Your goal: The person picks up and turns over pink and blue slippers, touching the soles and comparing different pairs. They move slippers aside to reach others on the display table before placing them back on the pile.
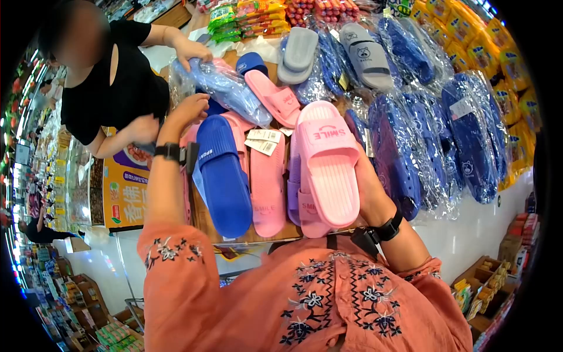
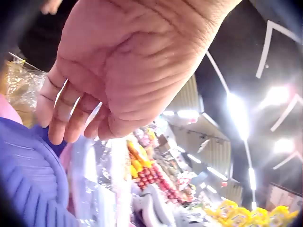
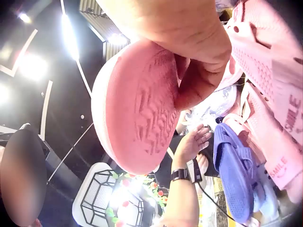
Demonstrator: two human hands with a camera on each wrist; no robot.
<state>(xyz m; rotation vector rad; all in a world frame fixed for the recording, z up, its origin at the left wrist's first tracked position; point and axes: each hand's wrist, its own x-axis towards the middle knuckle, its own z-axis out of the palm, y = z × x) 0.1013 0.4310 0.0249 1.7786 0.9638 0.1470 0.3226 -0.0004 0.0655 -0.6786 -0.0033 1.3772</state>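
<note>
My right hand (image 1: 368,185) grips a pink slipper (image 1: 331,185) marked SMILE, held up over the front of the table (image 1: 202,222). In the right wrist view my fingers (image 3: 196,85) curl round the edge of its sole (image 3: 151,113). My left hand (image 1: 189,111) hovers over the left side with loosely bent fingers and nothing held; the left wrist view shows its palm (image 2: 128,71). Below it lies a blue slipper (image 1: 223,182), beside a pink slipper (image 1: 268,188) with white price tags (image 1: 264,141).
Another person in black (image 1: 111,82) stands at the left, one hand on a bagged light blue slipper pair (image 1: 226,91). Bagged dark blue slippers (image 1: 469,135) fill the right side. Grey slippers (image 1: 297,56) and snack packs (image 1: 249,17) lie at the back.
</note>
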